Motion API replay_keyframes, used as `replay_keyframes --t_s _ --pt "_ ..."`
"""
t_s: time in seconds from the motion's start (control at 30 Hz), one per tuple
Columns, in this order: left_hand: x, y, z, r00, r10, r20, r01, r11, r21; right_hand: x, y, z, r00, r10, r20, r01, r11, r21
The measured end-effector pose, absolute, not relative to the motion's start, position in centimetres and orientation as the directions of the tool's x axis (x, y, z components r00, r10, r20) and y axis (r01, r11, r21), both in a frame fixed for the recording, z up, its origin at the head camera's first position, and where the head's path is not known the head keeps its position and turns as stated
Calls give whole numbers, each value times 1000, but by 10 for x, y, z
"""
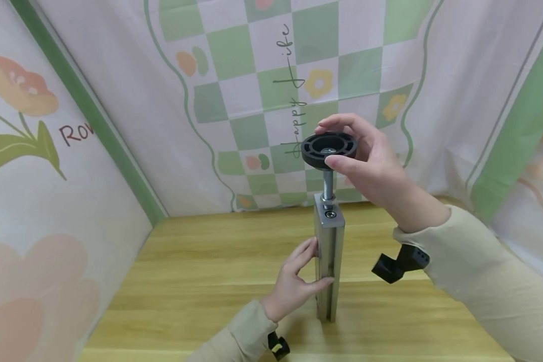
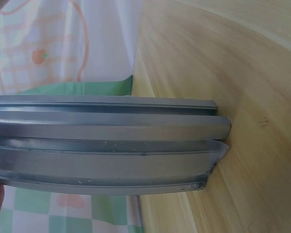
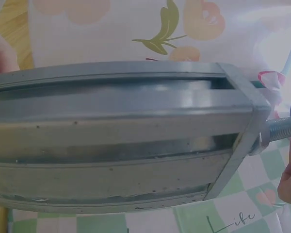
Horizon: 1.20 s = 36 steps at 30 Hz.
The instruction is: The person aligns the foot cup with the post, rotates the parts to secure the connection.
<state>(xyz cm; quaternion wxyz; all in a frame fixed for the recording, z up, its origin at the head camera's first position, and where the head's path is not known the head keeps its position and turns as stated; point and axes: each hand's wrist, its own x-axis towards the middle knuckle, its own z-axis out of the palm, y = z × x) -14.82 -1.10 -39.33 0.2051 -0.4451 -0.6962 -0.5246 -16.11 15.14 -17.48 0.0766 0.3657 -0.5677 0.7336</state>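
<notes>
A grey slotted aluminium profile (image 1: 329,266) stands upright on the wooden table, and it fills much of both wrist views. My left hand (image 1: 294,281) grips its middle from the left, thumb on the near side. From the end plate (image 1: 332,221) on top rises a threaded bolt (image 1: 328,185) with a nut at its base. A round black levelling foot (image 1: 319,160) tops the bolt. My right hand (image 1: 371,161) holds the foot's rim from the right, thumb in front and fingers behind. A bolt head (image 1: 331,214) sits in the plate.
The wooden table (image 1: 199,271) reaches back to a printed curtain (image 1: 231,85) with green and white checks. More curtain hangs at the left and right sides. Small black devices (image 1: 400,264) are strapped at both wrists.
</notes>
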Motion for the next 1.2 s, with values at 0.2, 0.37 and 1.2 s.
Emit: replay_keyframes --t_s 0.2,0.37,1.2 --pt "-151 -10 -395 -482 403 778 857 32 514 -153 148 -169 -790 -218 573 -545 -179 -819" --pt "-150 -10 -393 -507 405 761 840 32 542 -149 144 -166 -794 -159 586 -588 -40 -808" --pt "-147 -9 -393 -545 404 734 813 42 580 -176 153 -182 -649 -405 644 -367 -576 -731"
